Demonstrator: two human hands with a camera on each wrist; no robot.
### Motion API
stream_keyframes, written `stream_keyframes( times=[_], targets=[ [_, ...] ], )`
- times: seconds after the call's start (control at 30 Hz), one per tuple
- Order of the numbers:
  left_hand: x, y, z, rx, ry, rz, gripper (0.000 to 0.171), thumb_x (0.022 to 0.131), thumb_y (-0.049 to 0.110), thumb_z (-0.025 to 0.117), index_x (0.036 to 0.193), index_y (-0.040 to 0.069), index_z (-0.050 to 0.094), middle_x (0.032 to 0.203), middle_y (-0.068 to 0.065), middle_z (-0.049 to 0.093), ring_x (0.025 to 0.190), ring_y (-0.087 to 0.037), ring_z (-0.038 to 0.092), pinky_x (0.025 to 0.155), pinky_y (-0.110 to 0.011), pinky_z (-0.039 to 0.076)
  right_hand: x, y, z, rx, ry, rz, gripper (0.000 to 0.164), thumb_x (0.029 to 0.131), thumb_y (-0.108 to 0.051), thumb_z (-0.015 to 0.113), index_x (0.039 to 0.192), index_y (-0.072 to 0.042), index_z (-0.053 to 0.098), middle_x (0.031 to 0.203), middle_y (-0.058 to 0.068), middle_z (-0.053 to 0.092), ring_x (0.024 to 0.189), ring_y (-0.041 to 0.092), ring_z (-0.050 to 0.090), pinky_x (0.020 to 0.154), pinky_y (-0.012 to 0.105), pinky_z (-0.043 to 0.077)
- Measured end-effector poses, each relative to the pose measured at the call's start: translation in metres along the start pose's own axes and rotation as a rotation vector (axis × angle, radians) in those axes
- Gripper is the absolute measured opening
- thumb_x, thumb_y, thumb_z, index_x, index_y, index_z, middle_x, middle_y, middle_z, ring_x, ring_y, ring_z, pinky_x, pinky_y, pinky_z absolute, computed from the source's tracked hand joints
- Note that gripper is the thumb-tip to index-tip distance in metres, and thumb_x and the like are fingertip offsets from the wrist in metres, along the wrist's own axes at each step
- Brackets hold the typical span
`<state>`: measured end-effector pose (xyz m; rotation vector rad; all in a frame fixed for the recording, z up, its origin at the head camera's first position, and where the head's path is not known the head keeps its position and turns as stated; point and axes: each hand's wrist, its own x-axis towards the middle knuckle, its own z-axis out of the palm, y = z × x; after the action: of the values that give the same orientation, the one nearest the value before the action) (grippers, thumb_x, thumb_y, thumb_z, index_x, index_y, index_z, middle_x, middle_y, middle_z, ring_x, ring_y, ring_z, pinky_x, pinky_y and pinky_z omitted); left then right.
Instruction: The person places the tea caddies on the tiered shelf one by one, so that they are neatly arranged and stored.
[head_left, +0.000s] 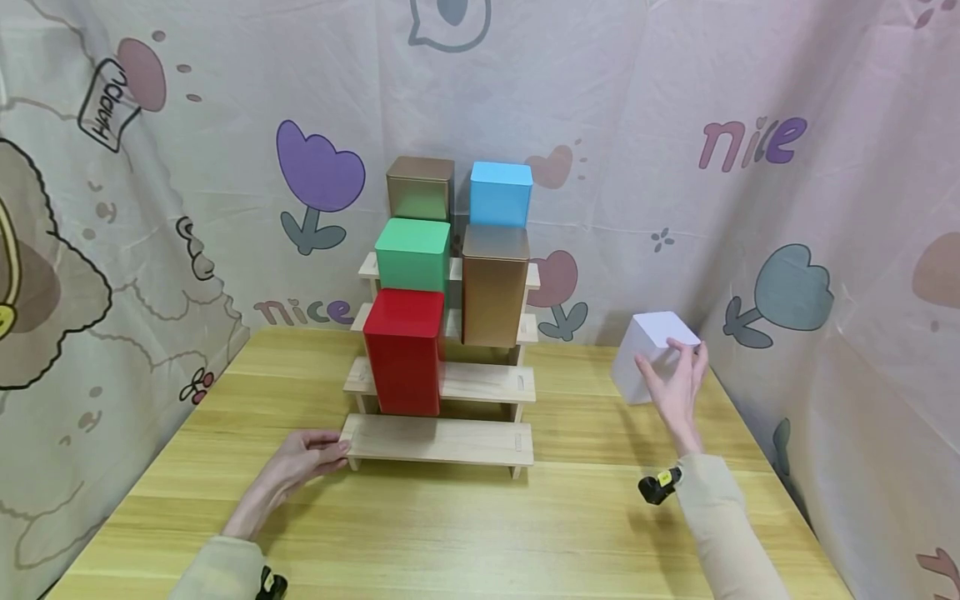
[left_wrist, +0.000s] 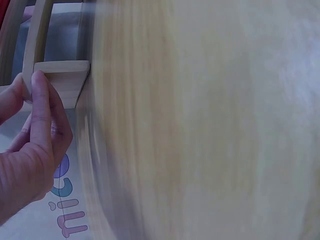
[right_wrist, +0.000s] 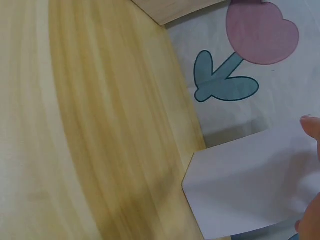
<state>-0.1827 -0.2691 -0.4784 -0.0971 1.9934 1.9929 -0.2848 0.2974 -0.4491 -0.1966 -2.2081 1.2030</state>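
Observation:
A pale wooden stepped rack stands on the table. At its lowest step, my left hand pinches the left end between thumb and fingers; the left wrist view shows the fingers on the wooden edge. To the right, my right hand grips the upper part of a white box, thumb on one side and fingers on the other. The box's lower part shows in the right wrist view, close to the tabletop; whether it touches I cannot tell. Only bits of that hand appear there.
On the rack's upper steps stand a red box, a green box, a bronze box, a blue box and a brown box. A printed cloth hangs behind the wooden table.

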Motion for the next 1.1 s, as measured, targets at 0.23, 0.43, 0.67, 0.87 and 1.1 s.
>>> stream_keyframes(
  times=[0.23, 0.43, 0.67, 0.87, 1.1],
  targets=[
    [0.000, 0.001, 0.001, 0.003, 0.011, -0.006, 0.061, 0.098, -0.002, 0.060, 0.139, -0.031, 0.025, 0.098, -0.005, 0.063, 0.086, -0.005, 0.069, 0.085, -0.018, 0.064, 0.002, 0.001, 0.004, 0.028, 0.066, 0.002, 0.067, 0.084, -0.019, 0.080, 0.140, -0.007, 0.044, 0.165, 0.024, 0.010, 0.151, 0.046, 0.018, 0.124, 0.073, 0.021],
    [-0.001, 0.000, 0.001, 0.016, 0.012, -0.004, 0.062, 0.098, -0.001, 0.060, 0.139, -0.030, 0.025, 0.100, -0.006, 0.062, 0.087, -0.005, 0.069, 0.086, -0.017, 0.064, 0.009, 0.004, 0.006, 0.049, 0.069, 0.070, 0.090, 0.081, -0.025, 0.083, 0.154, -0.017, 0.031, 0.158, 0.020, 0.020, 0.144, 0.040, 0.028, 0.122, 0.069, 0.032],
    [0.000, 0.000, 0.001, 0.000, 0.004, -0.005, 0.061, 0.098, -0.004, 0.059, 0.139, -0.031, 0.024, 0.099, -0.006, 0.063, 0.086, -0.006, 0.069, 0.085, -0.018, 0.064, 0.012, 0.004, 0.006, 0.048, 0.034, 0.151, 0.095, 0.082, -0.029, 0.083, 0.156, -0.021, 0.024, 0.154, 0.023, 0.022, 0.142, 0.041, 0.030, 0.120, 0.069, 0.034],
    [0.000, 0.000, 0.000, -0.019, 0.001, 0.003, 0.057, 0.097, -0.005, 0.058, 0.136, -0.032, 0.026, 0.097, -0.006, 0.063, 0.085, -0.006, 0.069, 0.084, -0.018, 0.065, 0.012, 0.003, 0.006, 0.068, 0.024, 0.184, 0.095, 0.082, -0.026, 0.082, 0.156, -0.023, 0.022, 0.153, 0.024, 0.024, 0.142, 0.041, 0.031, 0.119, 0.070, 0.036],
    [0.000, -0.001, 0.000, -0.023, 0.006, 0.000, 0.054, 0.097, -0.006, 0.059, 0.134, -0.031, 0.030, 0.095, -0.004, 0.063, 0.084, -0.007, 0.069, 0.084, -0.019, 0.065, 0.014, 0.003, 0.007, 0.088, 0.034, 0.199, 0.090, 0.084, -0.019, 0.079, 0.154, -0.020, 0.023, 0.151, 0.024, 0.025, 0.141, 0.040, 0.031, 0.116, 0.071, 0.039]
  ],
)
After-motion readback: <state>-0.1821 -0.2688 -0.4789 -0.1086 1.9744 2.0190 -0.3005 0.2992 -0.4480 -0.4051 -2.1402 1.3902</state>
